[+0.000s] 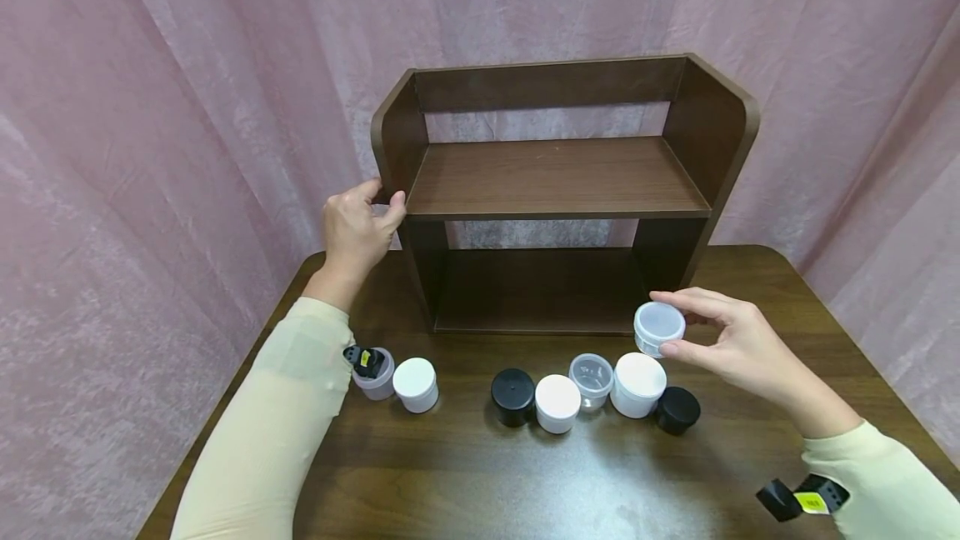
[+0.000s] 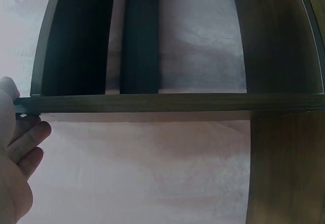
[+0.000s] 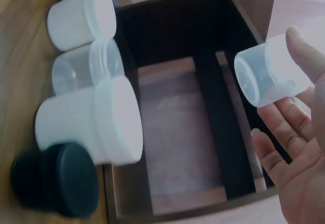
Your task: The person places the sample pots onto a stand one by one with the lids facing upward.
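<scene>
— Where's the jar right now?

— In my right hand [image 1: 738,344]. I'm pinching the small clear jar [image 1: 659,326] between thumb and fingertips, lifted off the table [image 1: 465,473], just in front of the right post of the brown shelf unit [image 1: 558,182]. In the head view its lid faces up at me, so I judge the short axis to stand near upright, a little tilted.

— And which way is the shelf from your grip?

— Beyond and to the left. The lower bay opens right behind the jar; the upper board sits higher and further back. My right hand is plainly the nearer one to both.

— What's the left doing?

— My left hand [image 1: 358,227] is up at the shelf's left side panel, thumb on the front edge, fingers going round the outside. From the wrist view I only see fingertips [image 2: 31,135] by the board's end, so I can't swear how tightly they grip.

— What's under the right hand?

— A row of jars: a black jar [image 1: 513,397], a white jar [image 1: 557,403], an open clear one [image 1: 591,380], a large white jar [image 1: 637,384] and a second black jar [image 1: 678,409]. My wrist is bent, palm turned toward the shelf.
</scene>
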